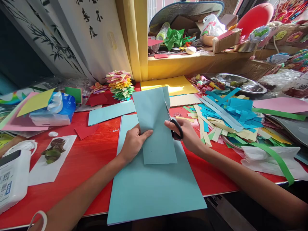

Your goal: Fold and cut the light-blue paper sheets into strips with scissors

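Note:
My left hand (134, 141) pinches a folded sheet of light blue paper (156, 118) at its left side, thumb on top. In my right hand (186, 133) is a pair of scissors (177, 130) with black handles. Their blades reach up along the sheet's right edge, where a narrow strip (166, 95) bends away at the top. Beneath both hands lies a larger stack of the same light blue paper (156, 192), overhanging the table's front edge. A smaller light blue piece (112, 113) rests behind my left hand.
Cut paper strips (231, 112) pile up at the right, before a metal dish (240, 83). Yellow paper (168, 85) and a stack of folded colored pieces (120, 85) lie at the back. Tissues (54, 109) and a white box (14, 179) stand at the left of the red table (91, 173).

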A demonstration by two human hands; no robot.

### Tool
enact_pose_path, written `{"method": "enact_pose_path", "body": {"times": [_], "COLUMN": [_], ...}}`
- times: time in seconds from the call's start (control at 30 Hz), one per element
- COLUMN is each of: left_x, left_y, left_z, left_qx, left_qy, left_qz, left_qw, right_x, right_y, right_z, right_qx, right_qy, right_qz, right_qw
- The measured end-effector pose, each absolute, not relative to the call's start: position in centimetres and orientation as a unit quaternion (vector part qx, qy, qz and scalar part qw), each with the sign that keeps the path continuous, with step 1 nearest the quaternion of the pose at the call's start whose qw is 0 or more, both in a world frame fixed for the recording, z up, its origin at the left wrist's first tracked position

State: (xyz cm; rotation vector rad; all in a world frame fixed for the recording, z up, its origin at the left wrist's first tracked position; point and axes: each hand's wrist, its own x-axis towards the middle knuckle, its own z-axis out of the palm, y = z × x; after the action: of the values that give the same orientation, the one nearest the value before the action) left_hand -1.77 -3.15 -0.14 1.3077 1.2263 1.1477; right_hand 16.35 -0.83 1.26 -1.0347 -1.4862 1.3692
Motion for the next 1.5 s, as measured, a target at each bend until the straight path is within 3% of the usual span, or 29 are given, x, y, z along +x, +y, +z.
{"method": "enact_pose_path", "body": {"times": [0.23, 0.3, 0.47, 0.57, 0.83, 1.17, 1.33, 1.5], "left_x": [-2.7, -3.0, -2.9, -2.6, -1.9, -2.1, -2.1, -2.9], "left_y": [-1.8, -1.6, -1.8, -2.2, -3.1, -3.0, -2.9, -2.1], "left_z": [-0.5, -0.6, -0.1, 0.4, 0.8, 1.0, 0.7, -0.3], "left_qx": [0.438, 0.414, 0.397, 0.402, 0.431, 0.418, 0.402, 0.438], "left_qy": [0.475, 0.488, 0.473, 0.457, 0.444, 0.457, 0.486, 0.545], "left_qz": [0.586, 0.598, 0.591, 0.56, 0.432, 0.374, 0.433, 0.483], "left_qw": [0.489, 0.482, 0.519, 0.561, 0.655, 0.69, 0.645, 0.527], "right_x": [17.3, 17.6, 18.7, 19.2, 17.8, 17.6, 17.0, 17.9], "right_y": [-0.1, 0.1, 1.5, 2.2, 1.3, 0.5, 0.0, 0.5], "right_z": [1.9, 2.1, 1.8, 1.6, 1.7, 1.4, 1.2, 1.4], "right_qx": [-0.41, -0.412, -0.419, -0.426, -0.372, -0.406, -0.416, -0.47], "right_qy": [-0.642, -0.634, -0.557, -0.536, -0.566, -0.561, -0.597, -0.652], "right_qz": [0.578, 0.558, 0.438, 0.409, 0.517, 0.539, 0.54, 0.404], "right_qw": [0.292, 0.341, 0.568, 0.603, 0.524, 0.479, 0.423, 0.437]}}
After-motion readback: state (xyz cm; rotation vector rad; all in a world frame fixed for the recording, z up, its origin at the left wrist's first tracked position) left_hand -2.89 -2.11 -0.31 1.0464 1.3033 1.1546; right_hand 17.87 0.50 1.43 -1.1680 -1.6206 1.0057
